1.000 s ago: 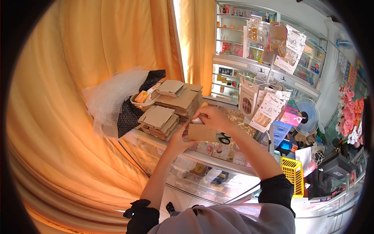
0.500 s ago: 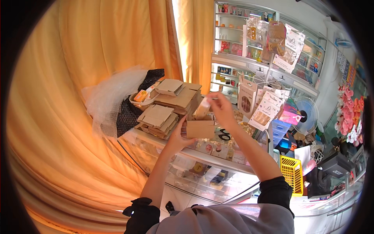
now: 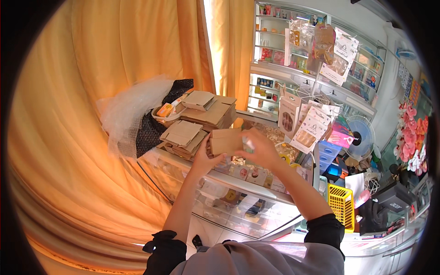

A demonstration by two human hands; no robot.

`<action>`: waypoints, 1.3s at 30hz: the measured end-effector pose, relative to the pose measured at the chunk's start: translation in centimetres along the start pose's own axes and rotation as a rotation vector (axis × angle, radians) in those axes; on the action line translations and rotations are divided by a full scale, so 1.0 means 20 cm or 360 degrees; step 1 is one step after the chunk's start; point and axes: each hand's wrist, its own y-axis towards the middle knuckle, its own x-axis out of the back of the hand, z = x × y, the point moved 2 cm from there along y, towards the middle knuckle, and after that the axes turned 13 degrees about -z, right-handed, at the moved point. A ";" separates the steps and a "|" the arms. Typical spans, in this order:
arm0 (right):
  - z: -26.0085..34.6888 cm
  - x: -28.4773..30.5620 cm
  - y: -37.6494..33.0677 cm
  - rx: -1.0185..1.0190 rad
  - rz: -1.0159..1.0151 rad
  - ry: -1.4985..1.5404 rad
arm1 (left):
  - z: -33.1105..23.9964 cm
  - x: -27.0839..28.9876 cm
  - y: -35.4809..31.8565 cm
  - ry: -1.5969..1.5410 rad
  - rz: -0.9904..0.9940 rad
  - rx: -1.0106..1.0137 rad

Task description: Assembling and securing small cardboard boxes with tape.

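Note:
A small brown cardboard box point(image 3: 226, 141) stands on the glass counter in front of me, its flat top panel showing. My left hand point(image 3: 205, 158) grips its left side, thumb along the near edge. At the box's right edge is my right hand point(image 3: 260, 147), fingers curled, with a small whitish thing at the fingertips that is too blurred to name. Just left of the box lies a stack of small flattened cardboard boxes point(image 3: 183, 136). Behind it rises a taller stack of larger flattened cardboard point(image 3: 208, 116).
A white basket point(image 3: 168, 118) holding an orange-and-white packet sits beside clear and black bubble wrap point(image 3: 133, 114). At the right, a rack carries hanging packs of press-on nails point(image 3: 312, 126). A yellow basket point(image 3: 341, 206) and a fan point(image 3: 360, 137) are farther right. Orange curtains hang at the left.
The box's raised flap is down, and its top looks closed. My right hand has come down from above the box to its right edge. My left hand stays on the box, slightly farther left.

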 end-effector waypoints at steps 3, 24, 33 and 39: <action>0.07 -0.03 -0.03 0.0181 0.0280 -0.0203 | 0.00 0.01 0.00 -0.0163 0.0017 0.0028; 0.02 -0.12 -0.13 0.0389 0.0471 -0.0253 | 0.00 -0.01 0.01 -0.0142 0.0138 0.0208; 0.04 -0.14 -0.15 0.0618 0.0609 -0.0315 | 0.01 -0.01 0.01 -0.0154 0.0115 0.0213; 0.06 -0.16 -0.15 0.0795 0.0392 -0.0301 | 0.02 -0.01 0.02 -0.0186 0.0130 0.0222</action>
